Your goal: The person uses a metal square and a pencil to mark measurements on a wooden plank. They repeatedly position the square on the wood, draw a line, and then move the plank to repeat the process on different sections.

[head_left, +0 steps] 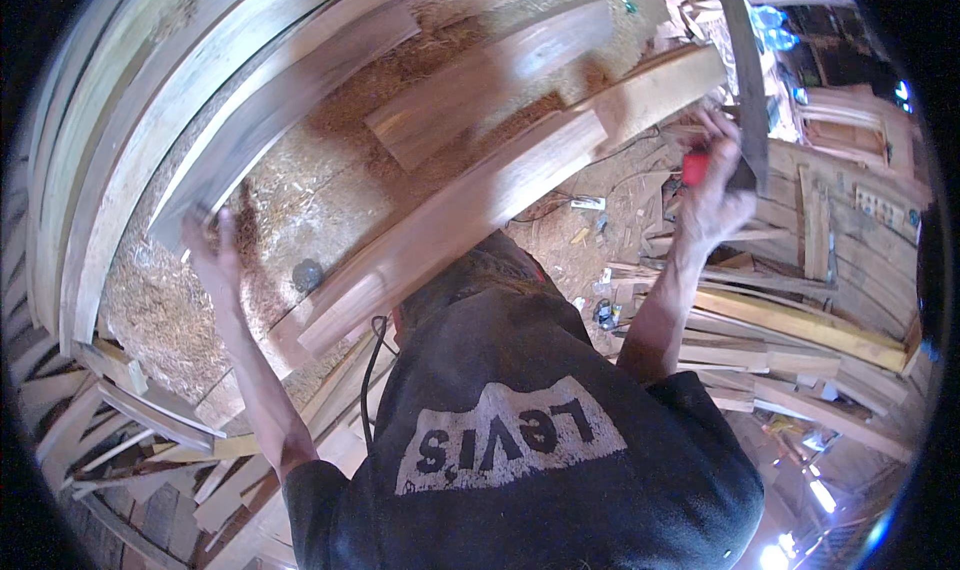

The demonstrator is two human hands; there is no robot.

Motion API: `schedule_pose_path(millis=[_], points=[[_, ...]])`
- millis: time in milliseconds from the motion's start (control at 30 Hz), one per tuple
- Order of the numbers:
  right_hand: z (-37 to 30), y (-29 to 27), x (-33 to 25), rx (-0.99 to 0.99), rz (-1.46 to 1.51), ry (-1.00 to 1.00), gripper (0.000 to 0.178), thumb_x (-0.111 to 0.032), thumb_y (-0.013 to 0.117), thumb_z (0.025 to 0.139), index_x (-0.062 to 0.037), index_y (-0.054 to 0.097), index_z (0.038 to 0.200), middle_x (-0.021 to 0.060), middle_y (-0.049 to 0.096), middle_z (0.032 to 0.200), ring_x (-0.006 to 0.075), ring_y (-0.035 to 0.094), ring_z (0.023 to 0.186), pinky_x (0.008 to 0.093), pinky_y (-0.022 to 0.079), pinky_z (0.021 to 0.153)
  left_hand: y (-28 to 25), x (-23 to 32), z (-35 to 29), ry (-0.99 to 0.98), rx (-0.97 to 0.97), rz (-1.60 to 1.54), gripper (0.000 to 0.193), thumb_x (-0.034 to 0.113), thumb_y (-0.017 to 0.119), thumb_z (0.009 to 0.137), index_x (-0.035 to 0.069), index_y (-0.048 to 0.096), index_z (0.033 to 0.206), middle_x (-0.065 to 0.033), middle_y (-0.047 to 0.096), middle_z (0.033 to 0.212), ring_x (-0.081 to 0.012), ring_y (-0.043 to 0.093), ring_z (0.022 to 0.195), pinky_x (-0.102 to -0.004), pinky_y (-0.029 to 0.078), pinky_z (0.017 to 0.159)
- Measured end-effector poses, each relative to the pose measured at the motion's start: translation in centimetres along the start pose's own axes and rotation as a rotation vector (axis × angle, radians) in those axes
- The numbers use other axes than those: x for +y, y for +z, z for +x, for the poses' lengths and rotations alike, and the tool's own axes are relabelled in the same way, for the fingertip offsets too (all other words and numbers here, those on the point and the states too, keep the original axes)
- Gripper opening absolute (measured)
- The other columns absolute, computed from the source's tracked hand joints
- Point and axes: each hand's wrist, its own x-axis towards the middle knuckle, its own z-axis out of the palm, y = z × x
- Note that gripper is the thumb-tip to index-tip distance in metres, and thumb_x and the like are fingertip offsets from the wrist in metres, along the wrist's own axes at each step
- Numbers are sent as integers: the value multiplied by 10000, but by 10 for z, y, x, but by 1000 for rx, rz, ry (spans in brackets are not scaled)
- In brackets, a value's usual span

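Observation:
At the left, my left hand (212, 255) reaches the near end of a long grey-brown plank (300, 100). Its thumb and fingers look apart, though blur hides whether they touch the wood. My right hand (715, 195) is raised at the right, closed around a small red-and-black object (694, 168) whose kind I cannot make out. A shorter board (490, 80) lies in the middle of the sawdust-covered surface. Closer to my body, a thick pale beam (460, 230) runs diagonally, with another beam (660, 90) beyond its far end.
Long curved-looking boards (120, 130) are stacked along the far left. Scrap strips (160, 415) pile up at the lower left, and more lumber (800, 330) lies at the right. A dark upright post (745, 70) stands beyond my right hand. A black cable (372, 380) hangs beside my body.

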Motion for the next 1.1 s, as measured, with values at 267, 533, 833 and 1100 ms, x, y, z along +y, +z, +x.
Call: schedule_pose_path(millis=[267, 533, 833, 1100], points=[[-34, -108, 52, 519, 210, 279, 498, -386, 661, 1070, 105, 632, 1141, 140, 665, 900, 201, 637, 699, 376, 588, 688, 99, 220, -127, 501, -794, 154, 918, 423, 888, 801, 40, 452, 1513, -276, 656, 1318, -466, 645, 1221, -520, 497, 1102], [-72, -183, 109, 565, 133, 332, 466, -400, 592, 1099, 56, 690, 1130, 105, 686, 840, 185, 666, 712, 352, 598, 717, 108, 238, -97, 306, -1111, -133, 1103, 281, 958, 750, 88, 334, 1638, -219, 457, 1606, -328, 468, 1471, -489, 465, 1151], [-125, -234, 149, 583, 166, 511, 469, -429, 640, 1072, 33, 686, 1137, 99, 680, 880, 187, 659, 714, 348, 579, 657, 147, 235, -155, 643, -528, 462, 1421, 627, 890, 703, -58, 94, 1661, -357, 290, 1621, -492, 346, 1488, -650, 286, 1210], [-140, -246, 173, 550, 151, 590, 446, -465, 715, 1020, -21, 720, 1066, 70, 691, 834, 170, 637, 666, 325, 534, 596, 205, 223, -215, 810, -140, 345, 1266, 730, 731, 818, -29, 177, 1666, -358, 156, 1699, -486, 124, 1605, -695, 128, 1258]])
